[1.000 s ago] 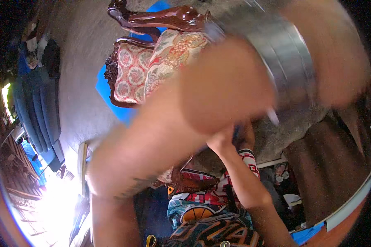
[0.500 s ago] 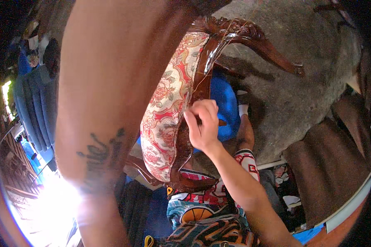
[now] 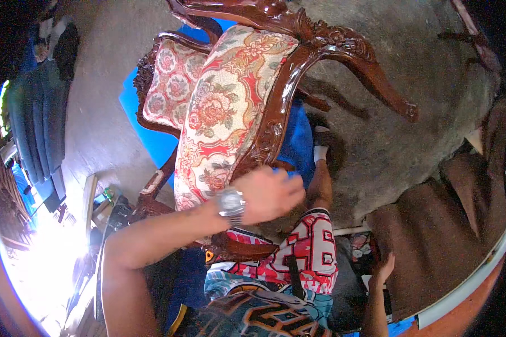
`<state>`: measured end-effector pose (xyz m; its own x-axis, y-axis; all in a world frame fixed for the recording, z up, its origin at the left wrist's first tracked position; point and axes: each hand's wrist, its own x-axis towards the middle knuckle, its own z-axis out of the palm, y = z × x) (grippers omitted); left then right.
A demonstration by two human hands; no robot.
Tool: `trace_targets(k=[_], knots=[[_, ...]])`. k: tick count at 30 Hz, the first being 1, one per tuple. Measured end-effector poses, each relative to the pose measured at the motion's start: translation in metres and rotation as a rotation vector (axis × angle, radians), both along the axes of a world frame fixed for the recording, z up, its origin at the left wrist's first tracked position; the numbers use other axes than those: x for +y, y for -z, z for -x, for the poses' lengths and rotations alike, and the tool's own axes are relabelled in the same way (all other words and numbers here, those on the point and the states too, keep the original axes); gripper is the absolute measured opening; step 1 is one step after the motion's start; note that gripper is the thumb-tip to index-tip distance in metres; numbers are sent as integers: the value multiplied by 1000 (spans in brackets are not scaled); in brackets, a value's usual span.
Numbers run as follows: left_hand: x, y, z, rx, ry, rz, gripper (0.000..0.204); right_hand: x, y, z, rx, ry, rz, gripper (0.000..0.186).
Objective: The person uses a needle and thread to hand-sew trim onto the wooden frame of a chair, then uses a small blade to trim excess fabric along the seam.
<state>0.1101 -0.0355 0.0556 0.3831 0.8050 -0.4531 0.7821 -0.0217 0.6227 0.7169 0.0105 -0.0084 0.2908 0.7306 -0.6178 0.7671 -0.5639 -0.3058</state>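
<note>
A carved, glossy dark-wood chair [image 3: 287, 90] lies tipped in front of me, one curved leg pointing right. Its padded seat [image 3: 213, 106] wears cream and red floral fabric; a smaller padded back panel [image 3: 171, 84] in similar cloth is at its left. My left hand [image 3: 267, 194], with a metal watch [image 3: 230, 202] on the wrist, is over the near end of the seat's wooden rail. Its fingers are curled closed, and whatever they hold is hidden. Low at the right, my right hand [image 3: 383, 269] is away from the chair, beside brown cloth; its fingers barely show.
Blue material [image 3: 298, 137] shows beneath the chair. Brown cloth [image 3: 433, 208] drapes along the right side, next to a dark nook with small items. Dark folded fabric [image 3: 36, 123] hangs at the left. Bare concrete floor [image 3: 399, 112] lies beyond the chair.
My left arm has dropped from high across the view to the near rail. My right hand has left the seat edge for the lower right. More of the chair shows.
</note>
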Motion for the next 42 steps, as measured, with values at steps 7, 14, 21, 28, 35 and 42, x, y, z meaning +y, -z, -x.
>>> trace_targets(k=[7,14,21,28,35,42], knots=[[-16,-40,27,652,-633,36,41,-75,-20,-45,-13,-547,10,23],[-53,-25,6,417,-761,51,45,3,-16,94,330,74,105,36],[-67,-1,5,361,-669,-50,58,60,-10,268,510,-224,274,10],[-65,0,-4,380,-786,31,48,90,-1,488,880,-890,-4,9],[-65,2,-4,367,-813,13,48,98,5,573,962,-1214,-198,13],[-64,7,-2,364,-807,-42,50,96,14,581,1053,-1201,-191,13]])
